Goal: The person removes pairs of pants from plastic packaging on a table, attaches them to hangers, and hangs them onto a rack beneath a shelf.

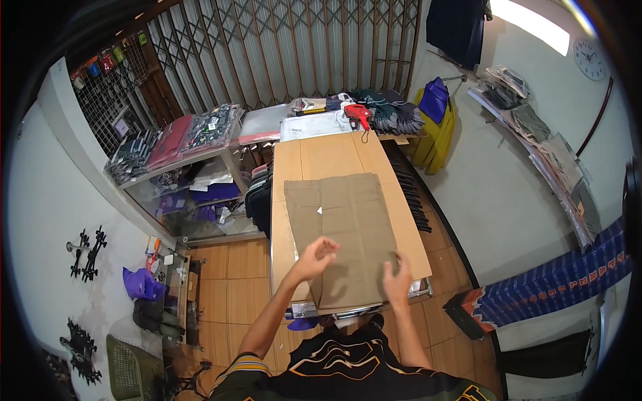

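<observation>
A pair of khaki trousers (354, 200), folded lengthwise, lies flat on the light wooden table (321, 150), its waist end toward the back. A pocket slit and a small white tag (319, 210) show on its upper left part. My left hand (317, 258) hovers over the left side of the cloth, its fingers loosely curled and holding nothing. Near the right edge of the trousers is my right hand (397, 275), thumb and fingers apart with nothing between them. Whether its fingertips touch the cloth I cannot tell.
A red tag-gun-like tool (358, 116) lies at the table's far end, beside stacked dark clothes (394, 112). On the left stands a glass display case (194, 194) topped with packed garments. A shelf of bagged clothes (538, 144) runs along the right wall.
</observation>
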Demonstrator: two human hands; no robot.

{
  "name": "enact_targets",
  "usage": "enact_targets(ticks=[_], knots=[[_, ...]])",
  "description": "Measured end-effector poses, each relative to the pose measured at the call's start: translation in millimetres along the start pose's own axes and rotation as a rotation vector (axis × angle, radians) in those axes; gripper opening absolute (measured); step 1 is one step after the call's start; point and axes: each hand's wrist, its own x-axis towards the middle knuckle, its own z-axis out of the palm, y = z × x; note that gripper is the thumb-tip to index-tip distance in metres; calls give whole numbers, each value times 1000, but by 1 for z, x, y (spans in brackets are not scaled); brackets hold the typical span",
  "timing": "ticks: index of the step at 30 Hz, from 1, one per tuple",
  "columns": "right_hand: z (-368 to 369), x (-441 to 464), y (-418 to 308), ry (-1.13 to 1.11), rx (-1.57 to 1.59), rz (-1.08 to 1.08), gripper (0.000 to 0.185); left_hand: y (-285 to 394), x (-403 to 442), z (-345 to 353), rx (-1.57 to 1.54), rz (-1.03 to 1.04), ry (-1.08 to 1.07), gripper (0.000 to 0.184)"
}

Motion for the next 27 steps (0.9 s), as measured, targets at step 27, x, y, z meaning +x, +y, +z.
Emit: enact_targets(ticks=[27], knots=[[58,-34,-32,-353,-724,-190,89,-133,308,-130,326,-353,405,55]])
